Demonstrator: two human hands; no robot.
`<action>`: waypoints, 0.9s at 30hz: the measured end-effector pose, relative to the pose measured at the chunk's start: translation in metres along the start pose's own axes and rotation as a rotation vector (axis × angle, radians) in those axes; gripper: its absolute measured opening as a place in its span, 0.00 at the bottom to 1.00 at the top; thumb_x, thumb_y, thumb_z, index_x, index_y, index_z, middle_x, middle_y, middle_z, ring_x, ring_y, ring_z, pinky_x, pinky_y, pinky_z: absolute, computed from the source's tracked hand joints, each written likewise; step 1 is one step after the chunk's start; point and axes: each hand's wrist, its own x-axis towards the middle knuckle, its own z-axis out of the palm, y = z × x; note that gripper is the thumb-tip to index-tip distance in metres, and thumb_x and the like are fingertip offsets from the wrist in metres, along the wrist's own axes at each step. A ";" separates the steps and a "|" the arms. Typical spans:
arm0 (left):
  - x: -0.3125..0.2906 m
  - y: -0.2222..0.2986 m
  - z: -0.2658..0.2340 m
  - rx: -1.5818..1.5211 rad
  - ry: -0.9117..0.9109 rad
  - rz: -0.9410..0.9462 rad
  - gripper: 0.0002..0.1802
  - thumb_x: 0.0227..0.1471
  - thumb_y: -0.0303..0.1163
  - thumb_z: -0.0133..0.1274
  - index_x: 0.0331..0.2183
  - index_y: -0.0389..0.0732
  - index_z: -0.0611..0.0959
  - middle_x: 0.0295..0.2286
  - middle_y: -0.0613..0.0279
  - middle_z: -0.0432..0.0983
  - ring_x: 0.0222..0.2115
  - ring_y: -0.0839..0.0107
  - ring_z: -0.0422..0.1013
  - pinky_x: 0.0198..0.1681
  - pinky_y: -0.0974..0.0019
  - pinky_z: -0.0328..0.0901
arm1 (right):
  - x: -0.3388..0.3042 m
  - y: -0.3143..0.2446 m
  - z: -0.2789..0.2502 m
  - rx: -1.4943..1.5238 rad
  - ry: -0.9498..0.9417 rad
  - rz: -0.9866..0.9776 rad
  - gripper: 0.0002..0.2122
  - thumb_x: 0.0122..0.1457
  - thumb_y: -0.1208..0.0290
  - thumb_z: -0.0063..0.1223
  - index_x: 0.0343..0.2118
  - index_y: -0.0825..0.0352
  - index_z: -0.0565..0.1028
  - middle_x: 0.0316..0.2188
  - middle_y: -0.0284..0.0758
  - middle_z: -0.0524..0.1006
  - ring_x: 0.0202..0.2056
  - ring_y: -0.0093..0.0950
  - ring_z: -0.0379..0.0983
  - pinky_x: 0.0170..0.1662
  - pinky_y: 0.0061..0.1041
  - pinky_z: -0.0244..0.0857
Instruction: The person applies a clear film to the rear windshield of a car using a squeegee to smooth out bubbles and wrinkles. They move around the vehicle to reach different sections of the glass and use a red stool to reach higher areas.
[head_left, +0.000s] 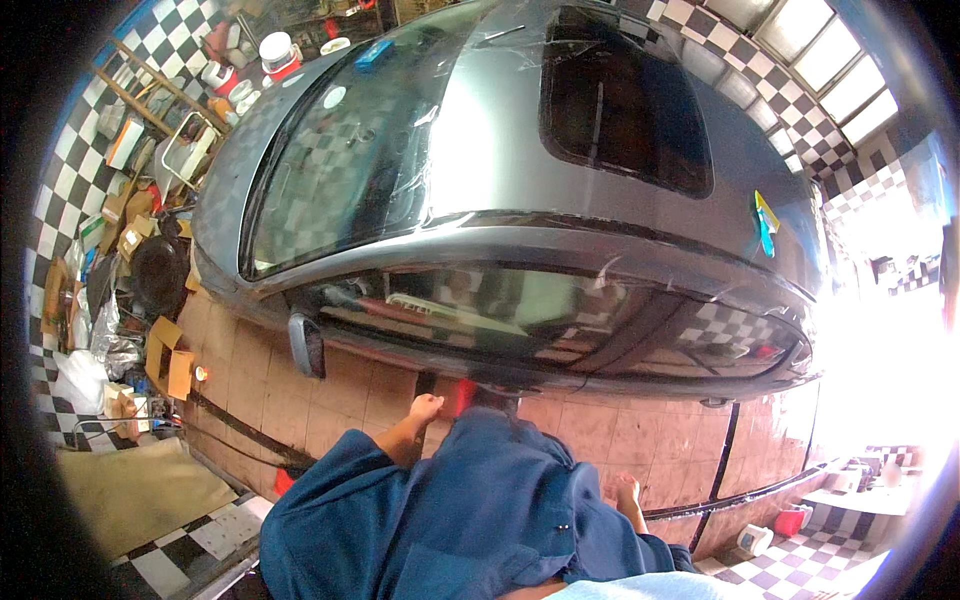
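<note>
Left hand (426, 406), grip curled, state unclear, hangs just below the grey car (520, 200).

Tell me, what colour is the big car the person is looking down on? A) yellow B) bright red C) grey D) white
C: the car has a grey roof and grey sides, with a dark sunroof set in the top.

Car workshop: grey car (520, 190), parts clutter (130, 230)
</note>
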 end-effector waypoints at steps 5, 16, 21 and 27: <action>0.009 -0.009 0.002 0.116 0.087 0.065 0.19 0.43 0.47 0.51 0.21 0.39 0.81 0.20 0.56 0.76 0.23 0.67 0.73 0.28 0.64 0.66 | 0.001 -0.013 0.005 -0.103 0.034 0.015 0.03 0.53 0.77 0.44 0.29 0.68 0.71 0.17 0.34 0.71 0.16 0.28 0.69 0.17 0.26 0.66; -0.003 0.006 -0.003 0.108 0.056 0.114 0.17 0.46 0.43 0.53 0.20 0.38 0.79 0.15 0.64 0.72 0.14 0.75 0.66 0.18 0.70 0.60 | 0.018 0.000 0.005 -0.213 0.050 -0.009 0.04 0.50 0.76 0.46 0.28 0.68 0.70 0.21 0.39 0.73 0.18 0.30 0.70 0.17 0.27 0.65; 0.020 -0.003 -0.003 0.199 0.043 0.108 0.20 0.44 0.48 0.49 0.19 0.41 0.82 0.21 0.57 0.77 0.24 0.67 0.74 0.31 0.64 0.66 | 0.011 0.000 0.009 0.021 0.071 0.082 0.01 0.51 0.80 0.44 0.26 0.68 0.69 0.21 0.40 0.73 0.18 0.31 0.71 0.19 0.31 0.68; 0.013 0.012 -0.002 0.201 0.051 0.075 0.19 0.44 0.47 0.49 0.18 0.42 0.81 0.20 0.59 0.77 0.25 0.68 0.73 0.30 0.65 0.66 | -0.013 -0.017 0.008 -0.033 0.050 0.090 0.01 0.51 0.80 0.44 0.26 0.70 0.68 0.20 0.41 0.73 0.19 0.35 0.72 0.20 0.36 0.70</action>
